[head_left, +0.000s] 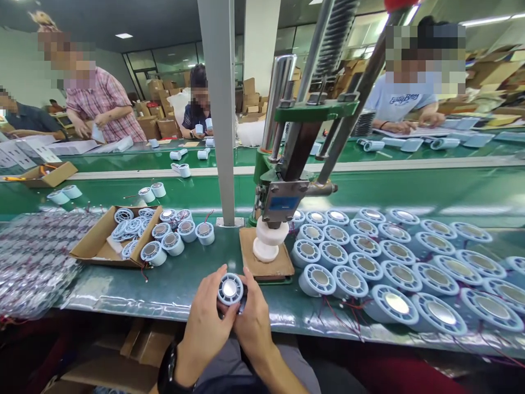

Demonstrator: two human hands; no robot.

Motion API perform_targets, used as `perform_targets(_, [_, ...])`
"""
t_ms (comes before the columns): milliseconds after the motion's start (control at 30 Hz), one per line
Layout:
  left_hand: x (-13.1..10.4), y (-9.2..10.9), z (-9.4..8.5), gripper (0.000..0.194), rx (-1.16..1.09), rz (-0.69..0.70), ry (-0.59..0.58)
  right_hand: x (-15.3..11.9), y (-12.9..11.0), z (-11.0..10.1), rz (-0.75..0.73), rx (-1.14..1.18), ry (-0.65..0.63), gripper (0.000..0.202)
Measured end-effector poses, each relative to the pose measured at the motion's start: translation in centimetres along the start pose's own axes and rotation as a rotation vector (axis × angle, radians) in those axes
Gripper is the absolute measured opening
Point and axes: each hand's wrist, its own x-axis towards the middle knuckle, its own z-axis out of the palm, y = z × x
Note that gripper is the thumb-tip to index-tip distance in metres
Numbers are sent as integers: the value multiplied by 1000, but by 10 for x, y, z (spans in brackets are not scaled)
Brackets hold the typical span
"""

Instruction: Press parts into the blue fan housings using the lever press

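Two hands, left [209, 312] and right [254, 314], curled closed around one blue-rimmed round part [230, 289] | held at desk's [221, 257] near edge, before press [283, 191]

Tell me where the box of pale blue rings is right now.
In the head view, the box sits on the bench at left, between the plastic-covered pile and a cluster of round blue parts.

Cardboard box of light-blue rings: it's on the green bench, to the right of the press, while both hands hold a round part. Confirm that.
Wrong side: the head view shows the cardboard box to the left of the press. It does stand on the green bench, and the left hand and right hand hold the round part.
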Motion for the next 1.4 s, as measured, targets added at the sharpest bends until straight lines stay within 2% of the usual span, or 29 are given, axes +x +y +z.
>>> perform_targets(100, [-5, -4, 10, 56, -40, -30, -6, 4, -1, -3, -9, -17, -68, 63])
perform_targets(233, [-12, -14, 23, 54, -78, -54, -39, 12, 0, -13, -51, -77, -262, 47])
perform_targets(333, [-14, -19, 29, 51, -88, -60, -32, 23, 4, -29, -84, -131, -485, 59])
perform_targets(400, [-14, -20, 29, 50, -88, -50, -21, 39, 2, -49, -129, -149, -630, 68])
perform_targets(433, [-13, -20, 29, 50, -85, -44, -17, 51, -2, -63, -165, -157, -648, 71])
perform_targets(467, [-13, -19, 28, 51, -81, -40, -16, 66, -9, -79, -208, -165, -616, 73])
perform_targets(500, [-13, -18, 27, 51, -75, -39, -18, 86, -19, -97, -259, -171, -530, 73])
perform_targets(567, [-13, -15, 25, 52, -69, -40, -28, 138, -46, -137, -365, -184, -239, 66])
perform_targets(633, [-13, -13, 24, 51, -80, -51, -29, 200, -75, -174, -435, -230, 90, 55])
perform_targets(700, [-11, -12, 21, 51, -111, -74, -8, 264, -98, -201, -393, -307, 335, 58])
perform_targets(733, [-8, -12, 19, 51, -133, -93, -2, 293, -105, -208, -334, -305, 382, 59])
perform_targets(767, [-3, -10, 17, 51, -158, -116, -4, 318, -108, -211, -263, -268, 370, 58])
perform_targets(867, [23, -1, 7, 51, -226, -160, -27, 370, -98, -201, -99, -52, 174, 58])
perform_targets(933, [48, 11, 2, 52, -275, -138, -17, 384, -84, -189, -83, 85, 137, 60])
perform_targets(1000, [75, 24, 2, 53, -339, -81, -19, 388, -74, -182, -101, 192, 184, 56])
perform_targets(1133, [116, 46, 23, 53, -497, -4, -147, 386, -68, -184, -116, 253, 172, 55])
perform_targets(1267, [132, 50, 47, 51, -645, 0, -253, 389, -69, -183, -112, 242, 159, 64])
perform_targets(1400, [131, 41, 55, 52, -653, 1, -283, 395, -75, -181, -86, 220, 199, 48])
